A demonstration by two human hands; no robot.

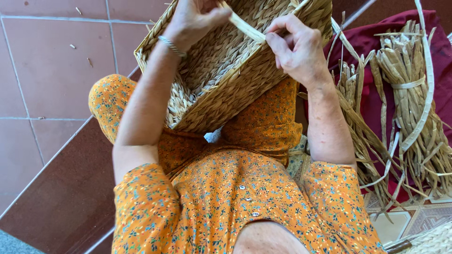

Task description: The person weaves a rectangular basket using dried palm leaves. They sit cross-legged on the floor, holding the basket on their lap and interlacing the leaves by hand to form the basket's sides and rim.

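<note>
So the main thing here is a rectangular woven basket [221,70], made of pale twisted straw-coloured fibre, tipped up on its side on the person's lap so the open inside faces the camera. Nothing is in it, you just see the plaited weave of the bottom and walls. The far rim runs out of the top of the shot.

A flat pale strip of fibre [247,27] runs across the basket's upper edge between the two hands. The left hand [195,19] is curled over the rim with the thumb pressing down on one end of the strip (there's a thin silver bracelet [172,46] on that wrist). The right hand [296,47] is pinching the strip further along, fingers bunched tight around it, right against the basket wall.

The person is seated and wearing an orange floral dress [235,197] with small white buttons down the front; the basket rests on the raised knees.

Off to the person's right, a dark red cloth [372,42] lies on the floor with bundles of dried reed [409,94] on it, one tied round the middle with a pale band, plus loose long strands trailing about. On the other side is a floor of pinkish tiles [52,70] with a few scraps of straw, and a darker reddish step [61,197] below.
</note>
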